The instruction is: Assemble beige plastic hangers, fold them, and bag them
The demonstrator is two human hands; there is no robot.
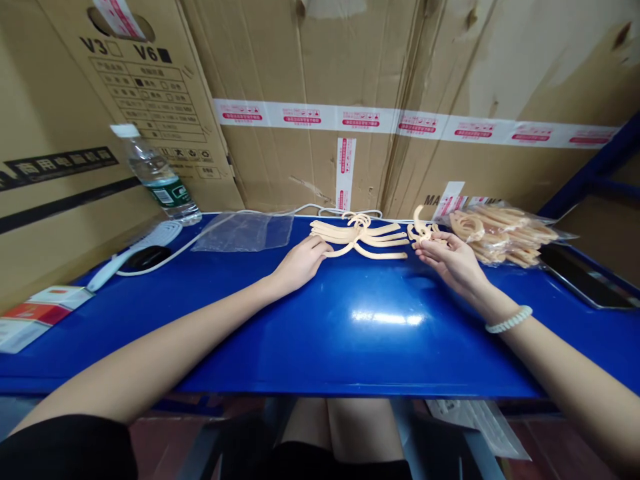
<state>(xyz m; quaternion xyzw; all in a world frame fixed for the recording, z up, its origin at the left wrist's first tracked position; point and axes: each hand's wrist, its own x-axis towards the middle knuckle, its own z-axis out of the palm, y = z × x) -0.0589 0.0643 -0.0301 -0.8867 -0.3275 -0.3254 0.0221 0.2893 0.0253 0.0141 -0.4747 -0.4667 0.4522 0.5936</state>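
A stack of several cream plastic hangers [367, 237] lies at the back middle of the blue table [350, 333]. My left hand [300, 263] rests on the left arm of the lowest hanger, its fingers curled over it. My right hand [447, 257] is closed on a small bunch of cream hanger pieces [421, 230] just to the right of the stack. A clear bag of more cream hangers [505, 233] lies beside my right hand. A white bead bracelet sits on my right wrist.
A flat clear plastic bag [245, 231] lies left of the stack. A water bottle [157, 177], a white cable with a handle [135, 250] and a small box [35, 313] stand at the left. A phone [583, 277] lies far right. Cardboard boxes [350, 87] wall the back.
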